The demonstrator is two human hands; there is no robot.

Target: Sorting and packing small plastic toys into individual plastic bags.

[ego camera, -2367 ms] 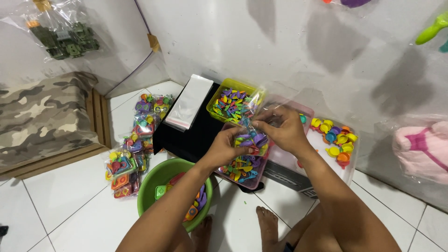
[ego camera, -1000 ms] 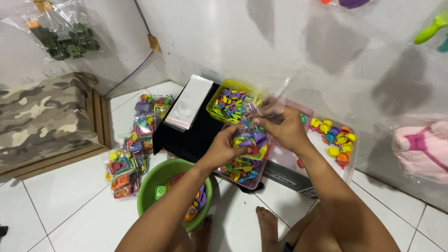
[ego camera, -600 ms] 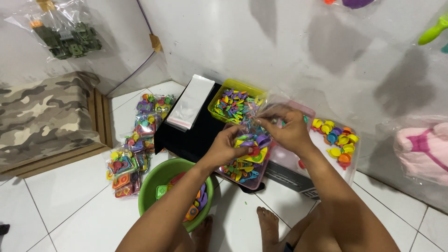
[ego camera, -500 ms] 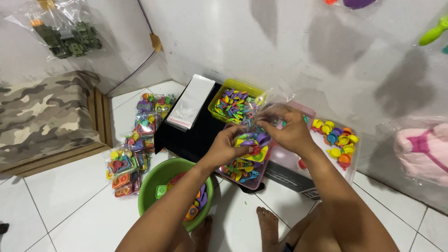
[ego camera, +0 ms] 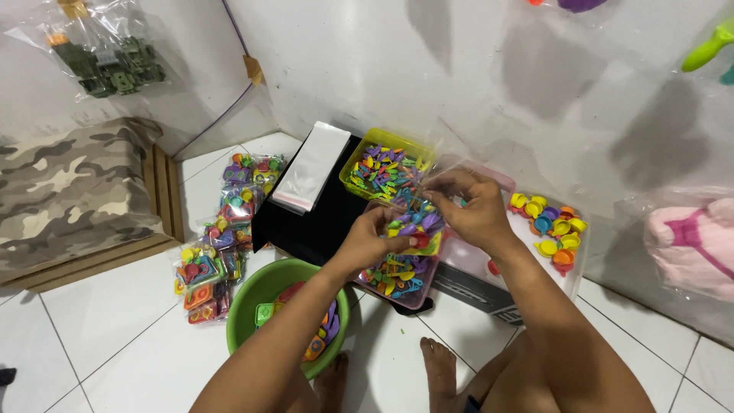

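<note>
White tiles; both hands pinch toy bag [ego camera: 417, 226].

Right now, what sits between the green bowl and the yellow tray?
In the head view, a black box lies between the green bowl and the yellow tray, bearing a stack of clear bags.

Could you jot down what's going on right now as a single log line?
left hand: holds clear bag of small colourful toys | right hand: pinches bag top | below: pink tray | nearby: green bowl
</note>
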